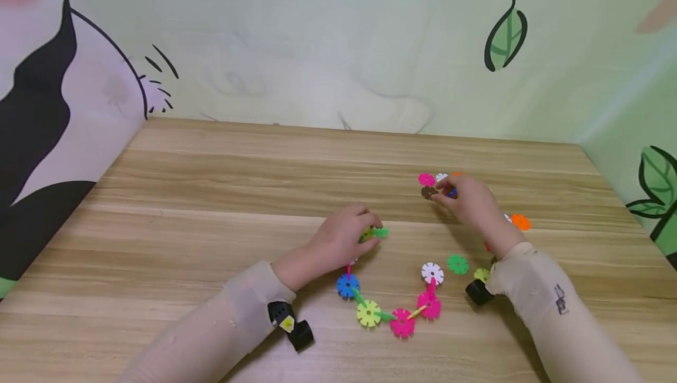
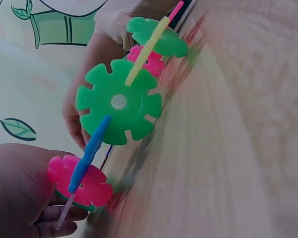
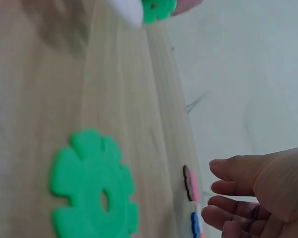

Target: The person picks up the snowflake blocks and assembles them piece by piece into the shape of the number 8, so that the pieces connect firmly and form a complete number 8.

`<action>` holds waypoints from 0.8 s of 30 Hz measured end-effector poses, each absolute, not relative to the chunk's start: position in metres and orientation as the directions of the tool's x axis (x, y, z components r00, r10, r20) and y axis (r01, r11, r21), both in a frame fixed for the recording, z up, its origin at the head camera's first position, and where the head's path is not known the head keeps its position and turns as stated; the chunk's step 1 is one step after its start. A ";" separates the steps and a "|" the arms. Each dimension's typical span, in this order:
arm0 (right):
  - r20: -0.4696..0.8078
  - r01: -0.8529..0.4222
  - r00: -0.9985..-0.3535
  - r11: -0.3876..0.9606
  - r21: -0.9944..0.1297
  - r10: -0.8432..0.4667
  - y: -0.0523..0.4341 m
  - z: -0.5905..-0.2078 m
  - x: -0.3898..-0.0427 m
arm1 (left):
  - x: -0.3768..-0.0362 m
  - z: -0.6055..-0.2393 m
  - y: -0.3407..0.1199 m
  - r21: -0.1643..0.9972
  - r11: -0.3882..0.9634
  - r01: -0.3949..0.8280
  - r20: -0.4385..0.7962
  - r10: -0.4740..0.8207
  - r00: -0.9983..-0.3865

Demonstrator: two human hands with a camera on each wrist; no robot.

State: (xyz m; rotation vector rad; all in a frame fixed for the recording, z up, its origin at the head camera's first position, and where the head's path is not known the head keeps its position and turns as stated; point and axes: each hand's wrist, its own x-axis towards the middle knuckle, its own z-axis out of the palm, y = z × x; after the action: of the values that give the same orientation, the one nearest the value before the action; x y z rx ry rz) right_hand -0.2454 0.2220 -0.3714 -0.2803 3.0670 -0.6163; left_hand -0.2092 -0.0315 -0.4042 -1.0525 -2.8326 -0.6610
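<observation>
Head view: the end of a chain of snowflake discs on the desk is pinched in the left hand, its grip curled round a green disc. Loose discs farther back are touched by the right hand, fingers relaxed.

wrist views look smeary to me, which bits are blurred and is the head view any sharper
Left wrist view: the wooden table is streaked with motion blur, while the green plastic snowflake disc is fairly crisp. Right wrist view: soft throughout, the near green flower-shaped disc out of focus, the right hand clearer. Head view: evenly lit and sharp, soft shadows under both hands, straight table edges bowed by the wide lens.
</observation>
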 end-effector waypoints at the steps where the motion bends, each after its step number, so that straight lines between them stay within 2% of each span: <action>1: 0.026 -0.170 -0.985 0.912 -0.372 -0.173 0.222 -0.373 -0.248 | -0.209 -0.404 -0.032 0.375 0.675 0.636 0.192 0.615 -0.765; 6: -0.002 -0.166 -0.984 0.931 -0.325 -0.176 0.222 -0.379 -0.262 | -0.210 -0.404 -0.032 0.384 0.665 0.641 0.194 0.620 -0.760; 12: -0.051 -0.143 -0.984 0.935 -0.323 -0.169 0.221 -0.383 -0.270 | -0.210 -0.405 -0.032 0.392 0.663 0.637 0.190 0.620 -0.762; 18: -0.038 -0.090 -0.992 0.903 -0.421 -0.116 0.224 -0.387 -0.271 | -0.211 -0.406 -0.032 0.399 0.651 0.646 0.198 0.627 -0.754; 24: 0.023 -0.101 -0.994 0.837 -0.538 -0.105 0.229 -0.387 -0.265 | -0.210 -0.406 -0.033 0.425 0.634 0.647 0.206 0.628 -0.751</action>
State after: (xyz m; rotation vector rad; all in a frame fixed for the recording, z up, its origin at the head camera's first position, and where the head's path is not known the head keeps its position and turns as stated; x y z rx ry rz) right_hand -0.2647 0.2291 -0.3868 -0.1687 3.0035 -0.8784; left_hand -0.2101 -0.0330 -0.4060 -1.0945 -2.8042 -0.7528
